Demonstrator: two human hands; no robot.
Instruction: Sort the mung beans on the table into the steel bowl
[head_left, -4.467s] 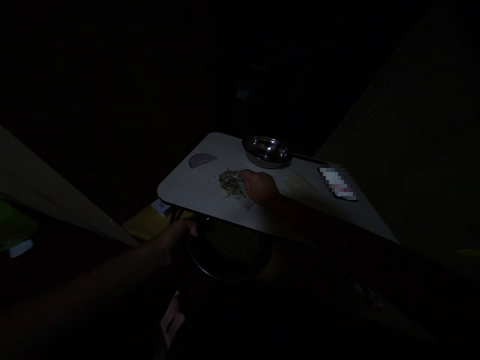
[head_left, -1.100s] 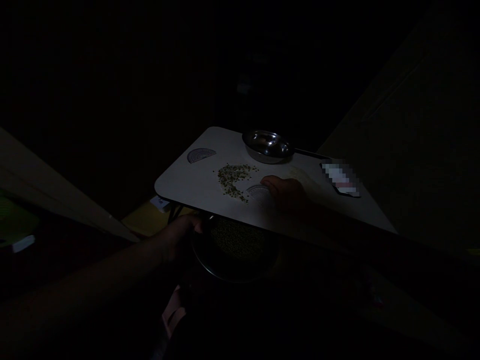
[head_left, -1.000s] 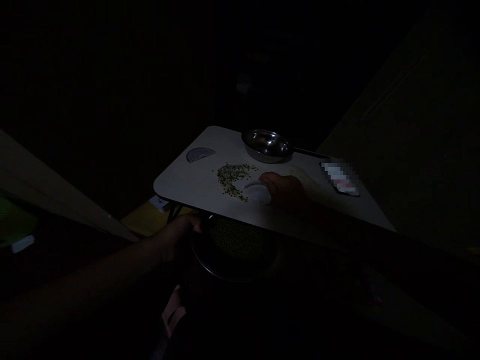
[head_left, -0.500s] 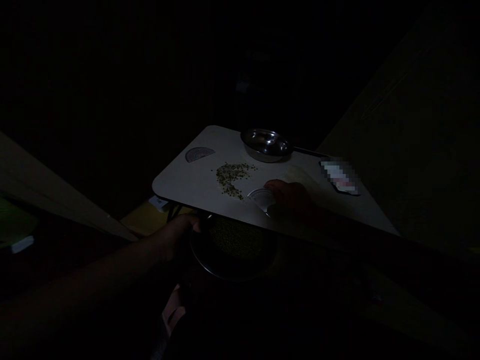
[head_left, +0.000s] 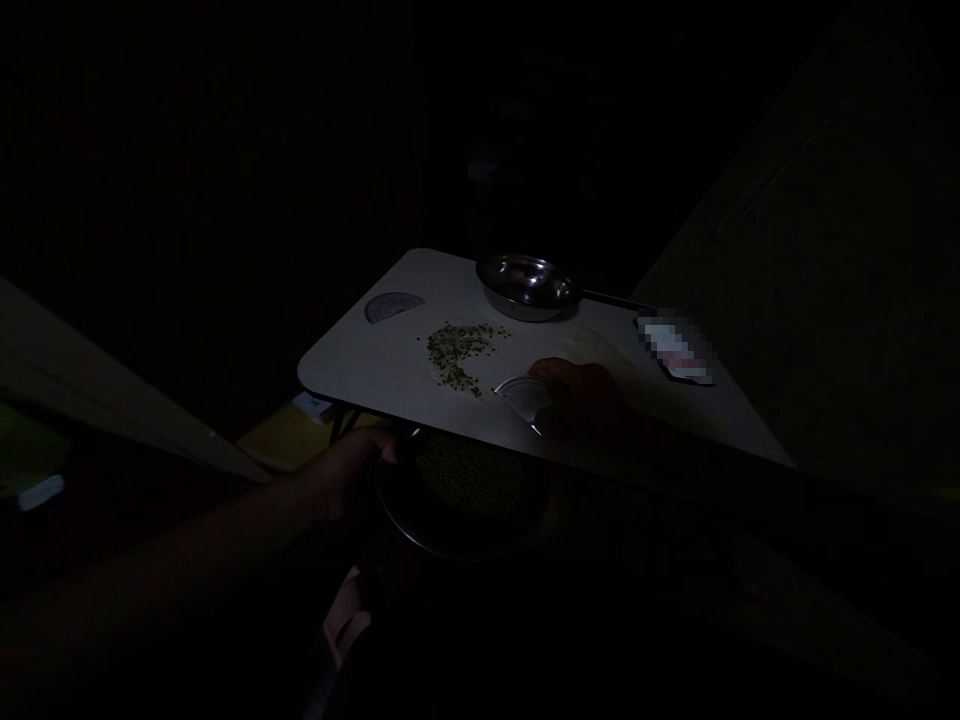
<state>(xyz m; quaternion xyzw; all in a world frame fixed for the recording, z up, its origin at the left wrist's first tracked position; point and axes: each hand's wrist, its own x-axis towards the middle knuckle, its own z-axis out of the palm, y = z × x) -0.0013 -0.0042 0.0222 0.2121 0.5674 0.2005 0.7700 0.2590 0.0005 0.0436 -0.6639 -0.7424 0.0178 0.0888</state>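
Below, a dish (head_left: pixel 450 550) of green seeds (head_left: pixel 469 478)

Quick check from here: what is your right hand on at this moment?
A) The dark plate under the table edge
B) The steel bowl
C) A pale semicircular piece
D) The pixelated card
C: the right hand lies over a pale semicircular piece on the tabletop, just right of the scattered green seeds.

1. A pale semicircular disc (head_left: pixel 519 393) lies flat on the tabletop (head_left: pixel 360 355), partly covered.
2. Small green grains (head_left: pixel 454 352) lie scattered in a loose curved patch, just beside the disc.
3. A dark round plate (head_left: pixel 442 546) below the table edge holds a dim mound of green grains.
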